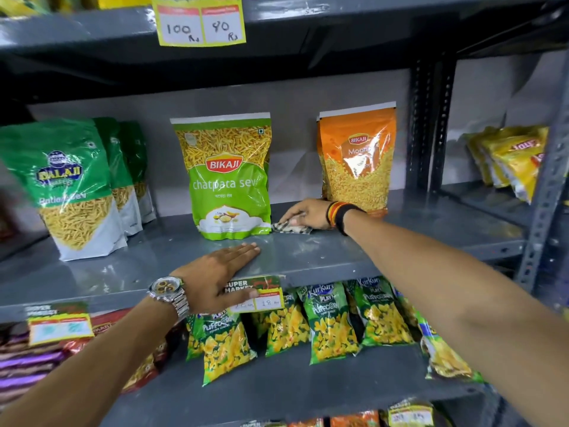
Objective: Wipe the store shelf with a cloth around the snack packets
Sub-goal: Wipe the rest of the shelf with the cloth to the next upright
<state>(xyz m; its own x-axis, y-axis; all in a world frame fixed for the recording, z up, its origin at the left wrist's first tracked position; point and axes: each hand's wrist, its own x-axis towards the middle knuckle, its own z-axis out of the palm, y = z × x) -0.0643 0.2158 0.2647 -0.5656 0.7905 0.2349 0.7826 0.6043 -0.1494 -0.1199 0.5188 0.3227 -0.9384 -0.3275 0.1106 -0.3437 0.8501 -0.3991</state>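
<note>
A grey metal shelf (pixel 308 257) holds upright snack packets. A light green Bikaji chatpata sev packet (pixel 226 180) stands in the middle, an orange Bikaji packet (pixel 358 161) to its right. My right hand (pixel 308 214) presses a small patterned cloth (pixel 291 228) flat on the shelf in the gap between these two packets, close to the green packet's lower right corner. My left hand (pixel 221 269) lies flat, fingers together, on the shelf's front edge below the green packet, with a wristwatch on the wrist.
Dark green Balaji sev packets (pixel 70 186) stand in a row at the left. Yellow packets (pixel 511 161) lean on the neighbouring rack at the right, past a perforated upright post (pixel 437 124). Green Puffcorn bags (pixel 329 322) fill the shelf below. Price tags (pixel 255 292) hang on the shelf edges.
</note>
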